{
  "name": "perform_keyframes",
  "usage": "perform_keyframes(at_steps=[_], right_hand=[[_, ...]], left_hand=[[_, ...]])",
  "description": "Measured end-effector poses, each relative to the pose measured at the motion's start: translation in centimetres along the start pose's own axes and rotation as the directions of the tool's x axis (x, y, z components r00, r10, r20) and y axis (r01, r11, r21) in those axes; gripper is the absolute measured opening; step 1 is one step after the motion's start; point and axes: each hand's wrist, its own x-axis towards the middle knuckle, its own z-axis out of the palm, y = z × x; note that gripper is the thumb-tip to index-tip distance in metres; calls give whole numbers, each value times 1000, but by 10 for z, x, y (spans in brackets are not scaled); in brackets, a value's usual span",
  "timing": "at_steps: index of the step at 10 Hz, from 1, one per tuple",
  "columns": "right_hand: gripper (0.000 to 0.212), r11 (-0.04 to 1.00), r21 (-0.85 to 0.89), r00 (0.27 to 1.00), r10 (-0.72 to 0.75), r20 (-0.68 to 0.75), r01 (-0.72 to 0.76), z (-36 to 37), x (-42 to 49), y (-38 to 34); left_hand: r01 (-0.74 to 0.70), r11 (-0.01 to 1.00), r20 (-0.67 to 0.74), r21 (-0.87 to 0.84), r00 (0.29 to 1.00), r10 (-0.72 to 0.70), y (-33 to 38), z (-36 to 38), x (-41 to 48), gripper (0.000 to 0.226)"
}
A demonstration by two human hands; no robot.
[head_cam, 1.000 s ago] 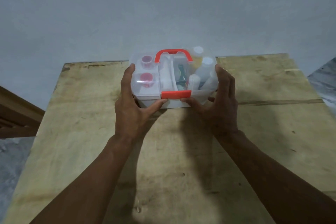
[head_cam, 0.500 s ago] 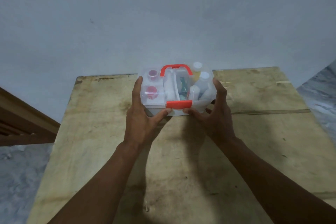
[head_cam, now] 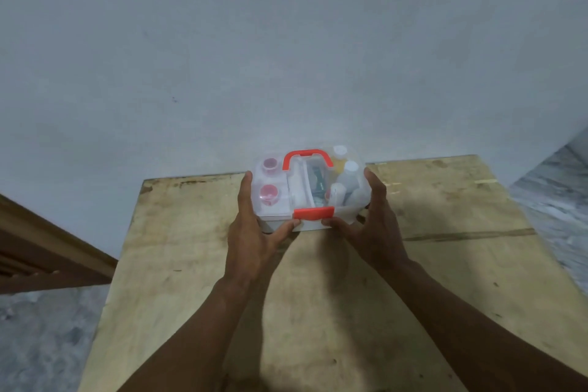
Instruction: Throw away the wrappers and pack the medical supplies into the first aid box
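one first aid box (head_cam: 310, 188), clear lid shut, with one orange handle (head_cam: 308, 157) and one orange latch (head_cam: 313, 212), sits at the far edge of the wooden surface (head_cam: 445, 264). through the lid show two pink-capped jars (head_cam: 269, 194) on its left and about four white bottles (head_cam: 345, 181) on its right. left hand (head_cam: 254, 239) and right hand (head_cam: 374, 226) clasp its ends, fingers curled around it, thumbs beside the latch.

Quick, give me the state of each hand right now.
Left hand: holding the left side of the first aid box.
Right hand: holding its right side.
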Motion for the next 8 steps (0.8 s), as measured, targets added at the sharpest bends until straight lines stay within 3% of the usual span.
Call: perform_keyframes(at_steps=[1, 3, 4, 5, 7, 8], right_hand=[[98, 998, -51, 999, -23, -39, 21, 2, 11, 0], [86, 995, 67, 997, 67, 27, -69, 4, 28, 7], [73, 999, 50, 1000, -17, -27, 18, 4, 23, -3], [72, 992, -61, 992, -111, -64, 107, 2, 17, -19], [101, 987, -101, 989, -119, 84, 127, -8, 12, -13], [96, 964, -259, 998, -47, 47, 57, -29, -9, -29]], left_hand=[[-1, 1000, -5, 23, 1000, 1, -2, 1, 12, 93], [-3, 1000, -1, 3, 1000, 3, -7, 6, 19, 83], [4, 1000, 7, 3, 1000, -4, -8, 6, 21, 87], [24, 1000, 29, 9, 999, -24, -9, 3, 22, 95], [121, 983, 94, 140, 986, -135, -7, -5, 19, 129], [197, 962, 4, 187, 979, -202, 1, -23, -3, 124]])
